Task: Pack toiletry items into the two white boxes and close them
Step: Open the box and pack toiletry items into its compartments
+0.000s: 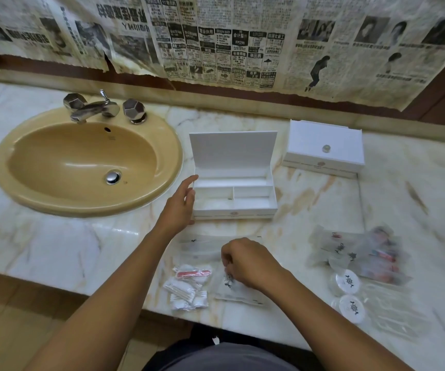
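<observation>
An open white box (253,210) stands mid-counter, lid upright, its three compartments bare. My left hand (181,204) rests against the box's left wall with straight fingers. A second white box (323,149) with a small round knob sits shut at the back right. In front, my right hand (245,259) pinches a clear sachet (232,286) printed with a black emblem, low over the counter. Beside it on the left lie a cotton-bud packet (184,290) and a small red-striped packet (193,273). More clear sachets (363,253) and two round white lidded pots (347,281) lie at the right.
A tan oval sink (42,199) with a chrome tap (93,108) fills the counter's left side. The marble counter (55,250) ends at a front edge close to my body. Newspaper sheets (229,41) cover the wall behind.
</observation>
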